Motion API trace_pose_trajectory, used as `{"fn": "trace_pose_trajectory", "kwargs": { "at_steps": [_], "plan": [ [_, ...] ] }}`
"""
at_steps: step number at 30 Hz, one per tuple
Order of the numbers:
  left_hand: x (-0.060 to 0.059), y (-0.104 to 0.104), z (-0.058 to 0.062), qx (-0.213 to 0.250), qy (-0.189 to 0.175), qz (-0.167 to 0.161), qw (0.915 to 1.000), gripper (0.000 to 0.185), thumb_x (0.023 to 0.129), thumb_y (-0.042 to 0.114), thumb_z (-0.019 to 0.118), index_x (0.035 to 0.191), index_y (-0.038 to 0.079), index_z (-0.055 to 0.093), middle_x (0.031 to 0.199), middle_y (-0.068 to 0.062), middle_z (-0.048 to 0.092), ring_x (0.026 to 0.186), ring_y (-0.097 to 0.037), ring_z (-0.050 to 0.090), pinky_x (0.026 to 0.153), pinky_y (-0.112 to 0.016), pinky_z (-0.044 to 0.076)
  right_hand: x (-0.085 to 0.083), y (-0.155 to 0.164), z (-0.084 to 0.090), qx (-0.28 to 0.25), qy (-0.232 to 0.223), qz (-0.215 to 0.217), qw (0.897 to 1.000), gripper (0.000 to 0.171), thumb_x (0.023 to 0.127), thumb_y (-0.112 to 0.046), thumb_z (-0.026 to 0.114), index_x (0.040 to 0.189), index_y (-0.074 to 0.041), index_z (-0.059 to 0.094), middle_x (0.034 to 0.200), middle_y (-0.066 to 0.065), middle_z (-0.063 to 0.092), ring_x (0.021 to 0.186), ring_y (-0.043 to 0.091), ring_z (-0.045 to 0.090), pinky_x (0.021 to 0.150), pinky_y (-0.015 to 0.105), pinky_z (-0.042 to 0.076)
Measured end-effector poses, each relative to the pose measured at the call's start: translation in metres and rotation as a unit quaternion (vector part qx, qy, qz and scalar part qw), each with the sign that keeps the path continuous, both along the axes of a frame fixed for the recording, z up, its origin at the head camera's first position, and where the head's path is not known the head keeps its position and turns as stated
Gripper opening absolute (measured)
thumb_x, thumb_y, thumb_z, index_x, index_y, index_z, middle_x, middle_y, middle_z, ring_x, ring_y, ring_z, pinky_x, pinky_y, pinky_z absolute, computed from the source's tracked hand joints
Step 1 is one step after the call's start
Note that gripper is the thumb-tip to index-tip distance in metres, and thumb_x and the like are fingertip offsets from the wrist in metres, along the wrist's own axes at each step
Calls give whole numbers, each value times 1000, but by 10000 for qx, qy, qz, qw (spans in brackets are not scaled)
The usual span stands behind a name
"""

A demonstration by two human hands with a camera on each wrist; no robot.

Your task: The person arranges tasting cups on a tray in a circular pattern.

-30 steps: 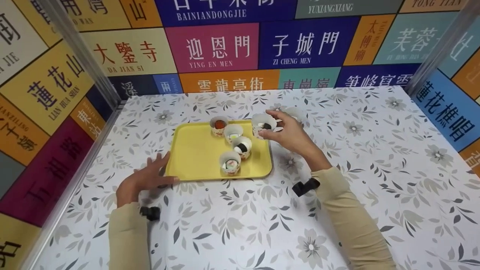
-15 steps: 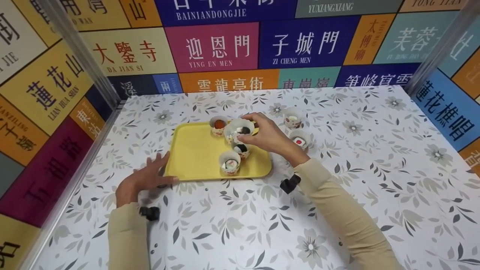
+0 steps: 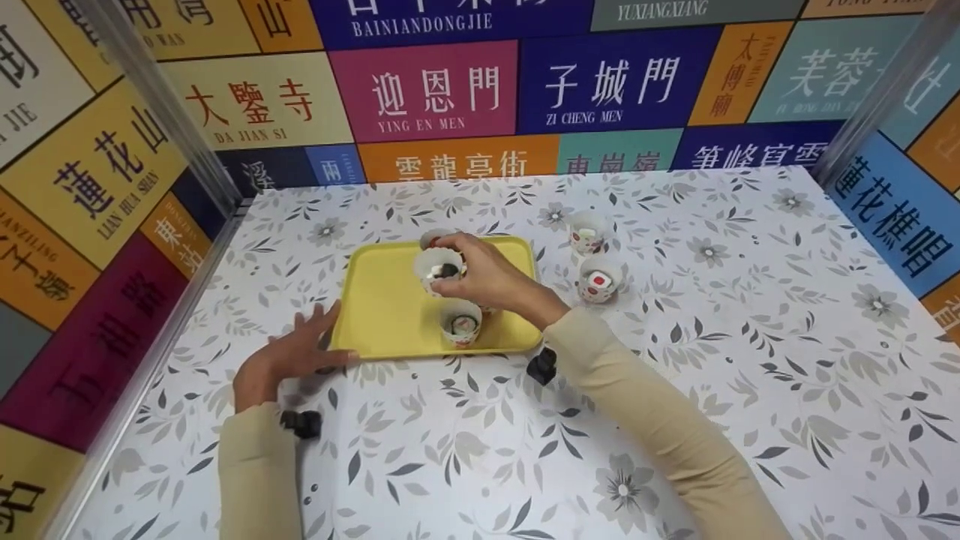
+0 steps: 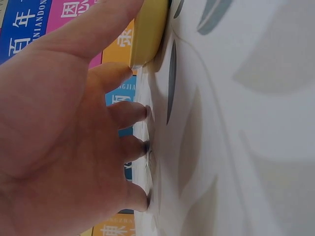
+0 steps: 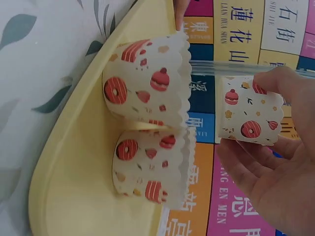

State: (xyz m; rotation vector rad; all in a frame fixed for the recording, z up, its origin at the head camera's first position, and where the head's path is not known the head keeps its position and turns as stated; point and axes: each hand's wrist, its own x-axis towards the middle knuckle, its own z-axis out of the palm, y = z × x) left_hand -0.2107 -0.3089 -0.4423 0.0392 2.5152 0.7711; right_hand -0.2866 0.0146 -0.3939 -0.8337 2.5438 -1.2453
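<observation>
My right hand pinches a printed paper baking cup between thumb and fingers, above the yellow tray. A white and black piece lies inside it; the right wrist view shows this cup raised over the others. My left hand is spread at the tray's left end, thumb along the front corner, and in the left wrist view its other fingertips meet the tabletop. On the tray, a paper cup with a sushi roll piece stands near the front. Behind the right hand another cup peeks out; others are hidden.
To the right of the tray, two more paper cups stand on the flower-patterned tablecloth, the nearer cup holding a white piece with a red centre. Lettered panels wall in the back and sides.
The right hand has carried its cup leftward from the tray's right edge to over the middle, uncovering the two cups on the cloth. The left hand stays at the tray.
</observation>
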Motion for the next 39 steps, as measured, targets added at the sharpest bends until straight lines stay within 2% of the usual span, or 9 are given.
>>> {"fn": "trace_pose_trajectory", "kwargs": {
  "at_steps": [5, 12, 16, 19, 22, 24, 26, 31, 39],
  "plan": [
    [-2, 0, 0, -18, -51, 9, 10000, 111, 84, 65, 68, 161, 32, -5, 168, -13, -17, 151, -44, -24, 112, -76, -18, 2, -18, 1, 390, 91, 167, 9991, 65, 90, -31, 75, 144, -9, 48, 150, 7, 50, 137, 23, 50, 113, 39, 45],
    [-4, 0, -2, -143, -208, 82, 9996, 112, 83, 69, 66, 160, 34, -6, 167, -11, -19, 151, -43, -25, 113, -75, -18, 8, -36, 0, 1312, 23, 459, 9903, 71, 90, -35, 74, 149, -12, 43, 155, 9, 44, 144, 24, 42, 119, 40, 37],
    [-5, 0, -3, -165, -212, 73, 9996, 111, 83, 69, 66, 160, 34, -7, 167, -11, -19, 151, -43, -25, 112, -76, -17, 9, -41, -1, 1604, 112, 597, 9852, 69, 90, -35, 74, 148, -12, 44, 156, 9, 42, 147, 24, 38, 122, 38, 34],
    [-5, 1, -2, -142, -191, 62, 9997, 111, 83, 69, 66, 160, 34, -6, 167, -12, -19, 151, -43, -25, 112, -76, -17, 10, -42, -3, 1738, 203, 615, 9826, 64, 88, -35, 76, 141, -9, 52, 147, 10, 50, 138, 23, 46, 116, 37, 40],
    [-5, 1, -2, -104, -133, 11, 9999, 112, 83, 67, 67, 161, 32, -6, 167, -14, -19, 150, -44, -26, 112, -76, -17, 9, -44, -7, 1830, 343, 661, 9803, 57, 86, -33, 78, 131, -6, 58, 132, 9, 58, 119, 21, 55, 104, 37, 49],
    [-4, 0, -2, -88, -102, -20, 9999, 112, 84, 66, 67, 161, 31, -6, 167, -15, -19, 150, -45, -26, 112, -76, -17, 9, -45, -8, 1877, 411, 695, 9789, 53, 85, -32, 79, 126, -5, 60, 125, 9, 61, 109, 21, 56, 97, 38, 51],
    [-4, 0, -2, -81, -65, -49, 9999, 112, 84, 66, 67, 161, 30, -6, 167, -16, -18, 150, -46, -26, 111, -76, -17, 10, -46, -9, 1970, 480, 718, 9766, 52, 84, -31, 80, 124, -5, 61, 122, 8, 62, 107, 20, 56, 95, 37, 52],
    [-4, 0, -2, -136, -86, -52, 9999, 112, 84, 67, 66, 161, 29, -6, 167, -16, -18, 150, -46, -26, 111, -77, -18, 12, -48, -12, 2253, 569, 760, 9696, 54, 81, -32, 82, 124, -6, 62, 122, 9, 62, 112, 23, 56, 100, 37, 50],
    [-4, 0, -2, -109, -114, -13, 9999, 112, 84, 67, 67, 161, 31, -6, 167, -14, -19, 150, -44, -26, 112, -76, -18, 17, -49, -13, 2524, 524, 777, 9631, 71, 82, -34, 82, 141, -7, 53, 137, 11, 58, 124, 27, 56, 110, 39, 47]
  ]
}}
